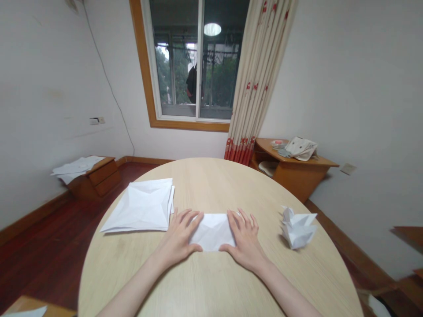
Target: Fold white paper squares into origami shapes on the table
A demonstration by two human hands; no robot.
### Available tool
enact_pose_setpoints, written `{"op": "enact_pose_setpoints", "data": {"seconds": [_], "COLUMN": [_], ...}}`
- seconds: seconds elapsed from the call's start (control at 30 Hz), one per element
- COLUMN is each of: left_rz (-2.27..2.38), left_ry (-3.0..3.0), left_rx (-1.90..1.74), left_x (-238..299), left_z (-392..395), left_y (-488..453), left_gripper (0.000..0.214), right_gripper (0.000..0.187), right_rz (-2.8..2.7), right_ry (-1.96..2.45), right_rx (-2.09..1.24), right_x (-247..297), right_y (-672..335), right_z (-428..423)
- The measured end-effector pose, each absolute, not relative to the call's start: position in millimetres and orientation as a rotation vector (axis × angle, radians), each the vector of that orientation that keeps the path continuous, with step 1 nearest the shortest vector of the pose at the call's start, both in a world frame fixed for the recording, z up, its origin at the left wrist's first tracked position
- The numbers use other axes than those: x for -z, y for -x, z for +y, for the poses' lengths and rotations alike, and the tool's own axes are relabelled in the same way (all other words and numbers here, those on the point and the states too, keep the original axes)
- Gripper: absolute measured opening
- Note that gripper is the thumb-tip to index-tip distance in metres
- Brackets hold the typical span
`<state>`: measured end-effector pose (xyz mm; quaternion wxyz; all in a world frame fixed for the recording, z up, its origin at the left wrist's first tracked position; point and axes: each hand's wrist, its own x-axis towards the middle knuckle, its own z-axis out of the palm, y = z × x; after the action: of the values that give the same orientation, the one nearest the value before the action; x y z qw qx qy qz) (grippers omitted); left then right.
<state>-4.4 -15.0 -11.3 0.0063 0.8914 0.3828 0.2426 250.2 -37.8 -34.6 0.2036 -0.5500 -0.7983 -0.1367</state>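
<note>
A small folded white paper [213,231] lies near the middle of a round pale wooden table [214,281]. My left hand [180,235] rests flat on the paper's left end, fingers stretched out. My right hand [244,237] lies flat on its right end, fingers spread. Both press the paper onto the table. A stack of creased white paper sheets [140,204] sits to the left of my left hand. A folded white paper figure [297,229] stands to the right of my right hand.
A low wooden cabinet [99,176] with white papers on top stands at the left wall. A corner shelf [291,169] holds a bag and small items at the right. Behind the table are a window [194,61] and a patterned curtain [257,83].
</note>
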Motion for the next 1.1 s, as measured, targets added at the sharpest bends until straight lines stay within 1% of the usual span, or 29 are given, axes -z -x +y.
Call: {"op": "enact_pose_setpoints", "data": {"seconds": [0.2,0.47,0.63,0.73,0.87,0.93,1.1], "left_rz": [1.185,1.265,1.236,1.197,1.163,1.126,1.039], "left_ry": [-2.863,-2.960,-2.981,-2.965,-2.880,-2.831,-2.676], "left_rx": [-0.867,-0.954,-1.034,-1.131,-1.244,-1.267,-1.397], "left_x": [9.1,6.1,0.2,-5.7,-11.2,-13.2,-19.4], "left_z": [-11.4,-12.2,-18.4,-24.0,-32.4,-36.5,-43.9], "left_y": [0.8,-4.8,-3.6,-2.4,0.3,2.0,4.9], "left_gripper": [0.088,0.082,0.071,0.068,0.062,0.058,0.048], "right_gripper": [0.093,0.083,0.069,0.059,0.050,0.048,0.052], "right_rz": [-2.167,-2.116,-2.100,-2.089,-2.061,-2.037,-1.978], "right_ry": [1.474,1.400,1.355,1.322,1.250,1.215,1.159], "right_rx": [0.583,0.625,0.626,0.613,0.584,0.576,0.533], "right_x": [30.7,23.0,13.6,8.9,2.9,-0.7,-8.7], "right_y": [-248.6,-247.5,-248.4,-250.8,-254.9,-256.5,-258.3], "right_z": [-33.7,-35.0,-42.8,-46.8,-51.9,-54.9,-62.3]}}
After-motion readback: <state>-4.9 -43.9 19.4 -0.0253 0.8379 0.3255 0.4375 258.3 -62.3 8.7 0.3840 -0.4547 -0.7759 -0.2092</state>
